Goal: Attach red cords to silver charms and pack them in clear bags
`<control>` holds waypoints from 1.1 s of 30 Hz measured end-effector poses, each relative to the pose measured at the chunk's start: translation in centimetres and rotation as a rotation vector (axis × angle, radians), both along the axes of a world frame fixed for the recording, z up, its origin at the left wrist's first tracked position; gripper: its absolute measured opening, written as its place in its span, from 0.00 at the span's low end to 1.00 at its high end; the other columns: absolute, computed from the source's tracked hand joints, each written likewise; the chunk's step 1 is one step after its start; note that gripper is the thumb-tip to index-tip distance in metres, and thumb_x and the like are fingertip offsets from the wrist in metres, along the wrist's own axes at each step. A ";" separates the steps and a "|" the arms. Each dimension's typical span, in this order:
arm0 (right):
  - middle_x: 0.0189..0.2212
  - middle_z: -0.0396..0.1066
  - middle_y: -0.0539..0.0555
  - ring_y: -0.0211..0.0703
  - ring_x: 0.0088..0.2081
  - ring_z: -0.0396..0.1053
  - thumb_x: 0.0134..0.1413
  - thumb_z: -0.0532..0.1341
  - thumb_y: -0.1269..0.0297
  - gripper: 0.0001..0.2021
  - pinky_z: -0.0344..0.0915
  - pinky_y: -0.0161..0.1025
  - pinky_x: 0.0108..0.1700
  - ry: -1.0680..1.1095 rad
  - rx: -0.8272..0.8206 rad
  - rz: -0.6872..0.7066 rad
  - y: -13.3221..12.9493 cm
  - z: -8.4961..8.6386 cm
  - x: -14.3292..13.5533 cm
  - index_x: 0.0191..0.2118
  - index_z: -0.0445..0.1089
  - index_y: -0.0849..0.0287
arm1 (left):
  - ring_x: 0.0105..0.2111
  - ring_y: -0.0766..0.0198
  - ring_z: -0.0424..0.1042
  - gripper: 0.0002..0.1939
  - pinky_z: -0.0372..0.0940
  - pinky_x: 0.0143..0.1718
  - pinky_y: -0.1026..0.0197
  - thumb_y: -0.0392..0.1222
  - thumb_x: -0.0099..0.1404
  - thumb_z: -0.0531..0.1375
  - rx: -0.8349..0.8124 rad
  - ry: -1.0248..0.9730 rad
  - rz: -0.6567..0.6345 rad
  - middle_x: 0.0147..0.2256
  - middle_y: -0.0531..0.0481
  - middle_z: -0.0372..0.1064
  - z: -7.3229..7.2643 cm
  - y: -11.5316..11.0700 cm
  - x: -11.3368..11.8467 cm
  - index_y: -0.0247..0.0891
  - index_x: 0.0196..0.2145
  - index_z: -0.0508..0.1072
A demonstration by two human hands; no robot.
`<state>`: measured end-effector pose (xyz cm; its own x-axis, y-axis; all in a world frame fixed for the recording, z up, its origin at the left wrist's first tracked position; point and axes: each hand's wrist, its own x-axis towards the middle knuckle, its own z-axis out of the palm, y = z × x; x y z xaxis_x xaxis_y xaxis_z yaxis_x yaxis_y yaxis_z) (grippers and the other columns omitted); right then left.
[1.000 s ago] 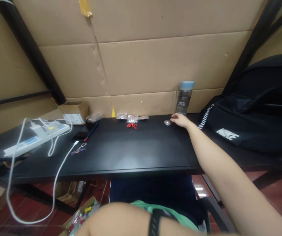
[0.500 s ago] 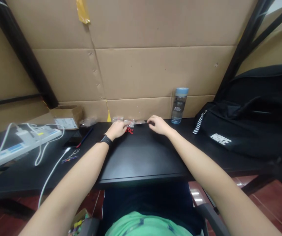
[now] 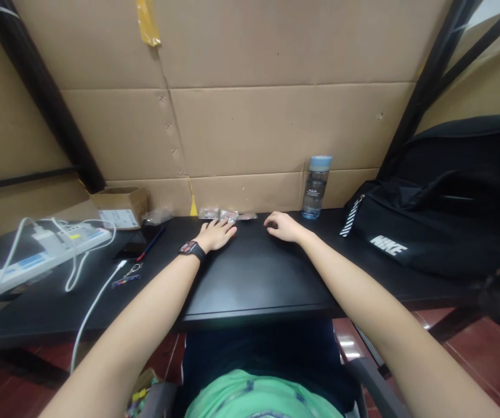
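My left hand (image 3: 217,234) lies palm down on the black table with its fingers spread, so it is open. A red knotted cord (image 3: 234,235) is mostly hidden beneath it, with only a sliver of red showing by the fingers. Just beyond the fingertips are small clear plastic packets (image 3: 229,216). To the right, my right hand (image 3: 283,227) rests on the table, its fingers loosely bent and apart from the thumb. It holds nothing that I can see. A dark watch (image 3: 192,250) is on my left wrist.
A water bottle (image 3: 316,188) stands behind my right hand, and a black bag (image 3: 428,226) fills the right side. On the left are a power strip (image 3: 36,261) with white cables, a small cardboard box (image 3: 119,206), a pen (image 3: 150,244) and a keychain (image 3: 126,280). Cardboard panels line the back.
My left hand has moved slightly right and toward me, turned flatter and spread its fingers over the red cord, which was more visible before. My right hand has come down slightly.
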<state>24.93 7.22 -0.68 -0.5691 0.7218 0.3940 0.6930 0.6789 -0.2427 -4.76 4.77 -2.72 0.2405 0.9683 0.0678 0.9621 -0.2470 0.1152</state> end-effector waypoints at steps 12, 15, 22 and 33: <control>0.45 0.76 0.58 0.44 0.39 0.75 0.56 0.65 0.71 0.10 0.70 0.40 0.47 -0.029 -0.045 0.004 -0.2 -0.2 -0.4 0.43 0.80 0.58 | 0.71 0.31 0.45 0.36 0.41 0.66 0.27 0.70 0.71 0.35 0.052 -0.054 0.075 0.74 0.61 0.41 0.3 1.5 0.7 0.62 0.71 0.56; 0.45 0.76 0.58 0.45 0.40 0.75 0.56 0.65 0.71 0.10 0.70 0.40 0.47 -0.034 -0.054 -0.005 -0.2 -0.3 -0.5 0.43 0.80 0.57 | 0.71 0.32 0.44 0.36 0.41 0.66 0.27 0.70 0.71 0.36 0.067 -0.043 0.069 0.74 0.60 0.42 0.2 1.6 0.7 0.61 0.71 0.56; 0.45 0.76 0.58 0.45 0.40 0.75 0.56 0.66 0.70 0.10 0.70 0.40 0.47 -0.024 -0.058 -0.018 0.0 -0.3 -0.2 0.44 0.79 0.58 | 0.71 0.33 0.42 0.37 0.42 0.66 0.29 0.68 0.72 0.35 0.121 -0.019 0.087 0.74 0.55 0.44 0.2 1.3 1.0 0.56 0.71 0.57; 0.44 0.77 0.59 0.49 0.43 0.76 0.56 0.66 0.67 0.12 0.70 0.43 0.50 0.011 -0.005 -0.176 1.8 0.6 3.5 0.46 0.80 0.59 | 0.70 0.41 0.51 0.29 0.49 0.66 0.30 0.61 0.76 0.43 0.149 -0.222 0.028 0.72 0.51 0.52 1.3 0.4 -0.3 0.55 0.69 0.62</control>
<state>28.46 9.07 -0.05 -0.4292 0.8119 0.3957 0.7984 0.5459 -0.2541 -5.10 5.17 -1.38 0.1774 0.9496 0.2586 0.9239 -0.2512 0.2887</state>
